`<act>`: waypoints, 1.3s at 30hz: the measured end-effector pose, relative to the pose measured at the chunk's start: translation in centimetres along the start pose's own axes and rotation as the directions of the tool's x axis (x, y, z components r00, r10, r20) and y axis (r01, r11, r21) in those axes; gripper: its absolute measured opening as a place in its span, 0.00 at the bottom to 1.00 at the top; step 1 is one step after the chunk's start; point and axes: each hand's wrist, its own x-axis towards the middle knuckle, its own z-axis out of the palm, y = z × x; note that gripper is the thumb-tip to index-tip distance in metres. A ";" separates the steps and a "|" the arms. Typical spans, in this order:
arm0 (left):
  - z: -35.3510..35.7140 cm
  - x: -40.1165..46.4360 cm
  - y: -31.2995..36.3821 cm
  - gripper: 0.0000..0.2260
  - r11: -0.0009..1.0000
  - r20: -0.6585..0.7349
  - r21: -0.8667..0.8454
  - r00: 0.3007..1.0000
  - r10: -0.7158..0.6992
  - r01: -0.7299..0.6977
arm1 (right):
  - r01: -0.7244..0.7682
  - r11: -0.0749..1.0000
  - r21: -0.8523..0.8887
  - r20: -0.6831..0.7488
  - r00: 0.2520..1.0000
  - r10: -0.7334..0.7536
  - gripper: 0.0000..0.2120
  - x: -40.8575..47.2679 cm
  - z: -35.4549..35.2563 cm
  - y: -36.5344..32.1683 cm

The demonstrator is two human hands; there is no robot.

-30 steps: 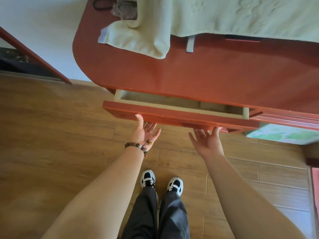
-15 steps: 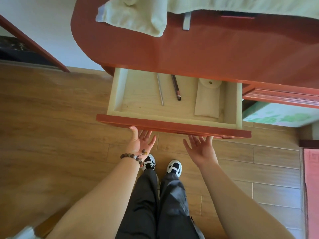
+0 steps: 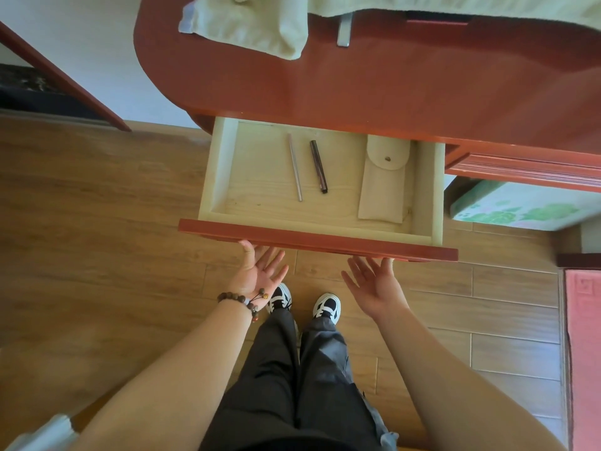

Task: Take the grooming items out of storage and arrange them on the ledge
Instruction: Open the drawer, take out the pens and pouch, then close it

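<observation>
My left hand (image 3: 260,275) and right hand (image 3: 374,284), fingers spread and holding nothing, cup under the red-fronted pale wooden drawer (image 3: 317,239); tugging further could drop it

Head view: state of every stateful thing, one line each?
drawer: pulled open
silver stick: lying flat in the drawer, untouched
dark pencil: lying flat beside the silver stick, apart from it
cream pouch: flap snapped shut, lying at the drawer's right side
left hand: palm up, fingers straight under the drawer front
right hand: palm up, fingers straight, holds nothing
towel: draped on the red top
</observation>
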 end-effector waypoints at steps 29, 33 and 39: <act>13.2 7.6 6.5 0.18 -0.229 0.187 0.971 0.809 0.557 -0.067 | 0.247 -0.309 -0.918 0.358 0.850 -0.386 0.16 5.9 18.9 -2.5; 13.5 7.9 6.3 0.12 -0.264 0.190 0.963 0.819 0.542 -0.049 | 0.174 -0.401 -0.900 0.350 0.837 -0.421 0.09 6.1 18.8 -2.3; 13.6 7.8 6.1 0.05 -0.293 0.176 0.956 0.829 0.531 -0.016 | 0.130 -0.375 -0.918 0.302 0.843 -0.446 0.08 5.7 18.2 -1.9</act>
